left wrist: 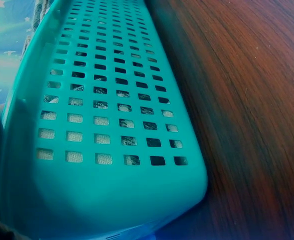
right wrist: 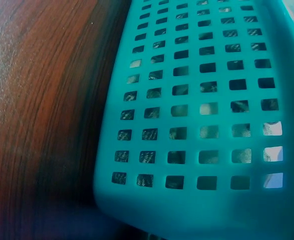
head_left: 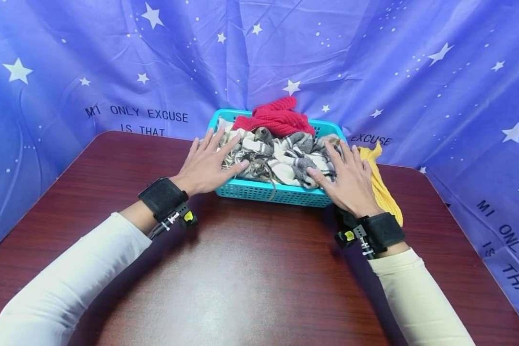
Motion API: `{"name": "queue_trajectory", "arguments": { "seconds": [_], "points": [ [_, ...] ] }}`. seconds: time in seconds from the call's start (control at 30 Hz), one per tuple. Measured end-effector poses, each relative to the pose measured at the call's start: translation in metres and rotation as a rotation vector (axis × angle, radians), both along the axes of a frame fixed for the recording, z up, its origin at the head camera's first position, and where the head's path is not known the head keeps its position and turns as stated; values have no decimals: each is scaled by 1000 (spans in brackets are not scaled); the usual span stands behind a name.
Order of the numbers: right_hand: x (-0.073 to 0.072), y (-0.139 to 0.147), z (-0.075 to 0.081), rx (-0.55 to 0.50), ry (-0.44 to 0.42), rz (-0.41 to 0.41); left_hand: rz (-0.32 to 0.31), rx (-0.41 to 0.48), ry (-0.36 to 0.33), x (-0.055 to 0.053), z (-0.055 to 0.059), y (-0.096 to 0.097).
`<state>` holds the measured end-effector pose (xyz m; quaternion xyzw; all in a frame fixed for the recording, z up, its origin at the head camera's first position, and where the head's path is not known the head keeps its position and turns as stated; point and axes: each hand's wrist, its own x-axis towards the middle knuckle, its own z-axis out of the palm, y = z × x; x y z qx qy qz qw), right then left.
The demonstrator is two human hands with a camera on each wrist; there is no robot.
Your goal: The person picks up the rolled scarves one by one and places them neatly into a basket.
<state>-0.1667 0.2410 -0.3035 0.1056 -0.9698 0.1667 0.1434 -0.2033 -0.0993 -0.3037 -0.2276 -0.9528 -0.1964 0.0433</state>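
A turquoise plastic basket [head_left: 277,193] with a pierced wall stands toward the back of the table. Inside lies a crumpled plaid scarf [head_left: 285,166] in white, grey and black, with fringe at its left. A red knitted piece [head_left: 281,117] is heaped behind it, partly over the back rim. My left hand [head_left: 209,166] reaches over the basket's left end, fingers spread and extended across rim and scarf. Over the right end, my right hand [head_left: 350,182] lies likewise, fingers spread on the scarf. Both wrist views show mainly the basket's front wall [left wrist: 112,185], with plaid cloth behind the holes.
A yellow knitted cloth [head_left: 382,187] lies on the table just right of the basket, partly behind my right hand. The dark red wooden table [head_left: 225,269] extends toward me. A blue curtain [head_left: 259,53] with white stars hangs right behind the basket.
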Motion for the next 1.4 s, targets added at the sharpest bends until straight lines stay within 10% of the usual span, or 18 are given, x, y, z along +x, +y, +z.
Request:
{"name": "queue_trajectory", "arguments": {
  "seconds": [1.4],
  "points": [
    [-1,2,-1,-4,-15,3,-5,1,-2,1,1,0]
  ]
}}
